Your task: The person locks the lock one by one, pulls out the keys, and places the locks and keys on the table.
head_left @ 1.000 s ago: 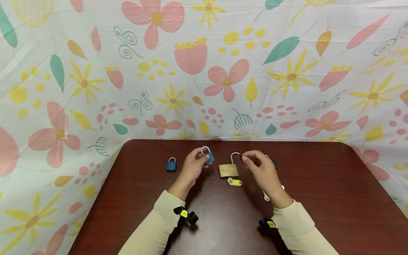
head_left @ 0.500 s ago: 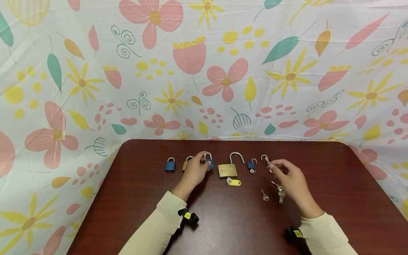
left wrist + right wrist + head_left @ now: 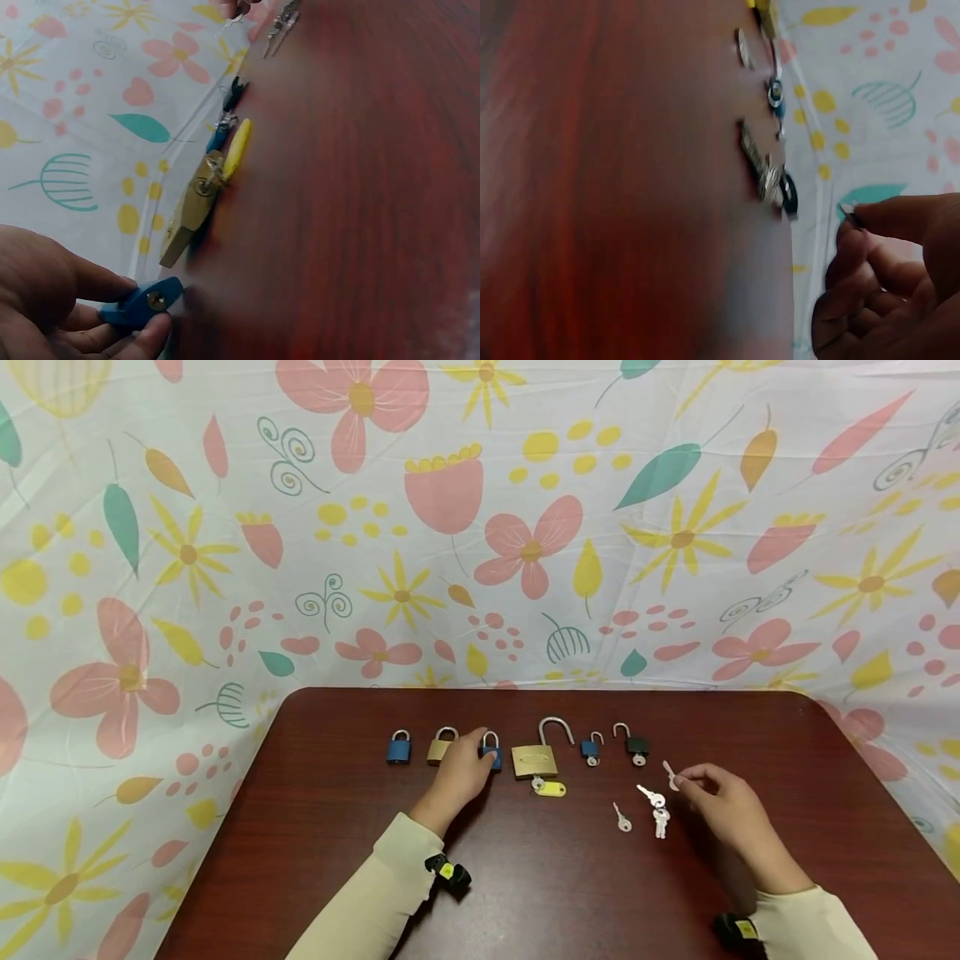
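Observation:
My left hand [image 3: 459, 772] pinches a blue padlock [image 3: 492, 758] with its shackle upward, low over the table or on it; I cannot tell which. In the left wrist view the keyhole end of this blue padlock [image 3: 156, 300] faces the camera between thumb and fingers. To its right lies a large brass padlock [image 3: 534, 762], shackle open, with a key and yellow tag [image 3: 551, 789] at its base. On the right side, my right hand [image 3: 723, 802] pinches a small key [image 3: 671, 774] between thumb and forefinger, right of several loose keys [image 3: 659, 818].
A blue padlock [image 3: 399, 748] and a brass padlock [image 3: 438, 750] with closed shackles stand at left. A small blue padlock [image 3: 590, 750] and a black padlock [image 3: 637, 747], both with open shackles and keys inserted, lie right of centre. A single key [image 3: 622, 820] lies nearer.
My left hand has lowered the blue padlock into the row. My right hand has moved from the large brass padlock's shackle to the right, past the black padlock, and now has a key between its fingers.

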Motion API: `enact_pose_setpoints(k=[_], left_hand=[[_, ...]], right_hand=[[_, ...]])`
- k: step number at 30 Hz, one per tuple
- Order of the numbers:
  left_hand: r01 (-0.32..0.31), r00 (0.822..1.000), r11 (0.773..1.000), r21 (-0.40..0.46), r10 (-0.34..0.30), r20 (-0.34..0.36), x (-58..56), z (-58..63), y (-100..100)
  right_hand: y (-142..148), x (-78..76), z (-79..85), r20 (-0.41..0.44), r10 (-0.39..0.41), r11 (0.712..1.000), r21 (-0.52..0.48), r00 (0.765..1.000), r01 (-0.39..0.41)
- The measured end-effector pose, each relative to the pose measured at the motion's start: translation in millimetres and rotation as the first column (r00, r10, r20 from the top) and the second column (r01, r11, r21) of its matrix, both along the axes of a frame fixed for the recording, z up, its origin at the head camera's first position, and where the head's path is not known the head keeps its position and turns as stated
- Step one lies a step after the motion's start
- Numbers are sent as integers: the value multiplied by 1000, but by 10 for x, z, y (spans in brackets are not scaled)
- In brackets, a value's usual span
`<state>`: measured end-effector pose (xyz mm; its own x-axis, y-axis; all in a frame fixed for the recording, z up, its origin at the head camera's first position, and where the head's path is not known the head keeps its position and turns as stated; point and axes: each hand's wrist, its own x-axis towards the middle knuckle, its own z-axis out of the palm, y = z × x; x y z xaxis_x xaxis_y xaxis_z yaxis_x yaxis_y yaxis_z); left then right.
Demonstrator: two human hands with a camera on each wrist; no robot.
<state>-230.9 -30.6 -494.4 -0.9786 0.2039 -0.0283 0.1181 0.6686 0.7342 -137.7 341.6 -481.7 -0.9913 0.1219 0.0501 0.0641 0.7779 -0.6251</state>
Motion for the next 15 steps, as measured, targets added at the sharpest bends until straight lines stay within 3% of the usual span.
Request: enact_pose_setpoints(k=[8,15], left_hand=[[-35,999,999,-22,34,-31,-8,-47,1],[-40,998,998,-57,36,-58,16,-77,25]], right_hand=[[147,89,-69,170,58,998,15,984,-62],[181,106,-85,208,75,997,-7,975,-75]])
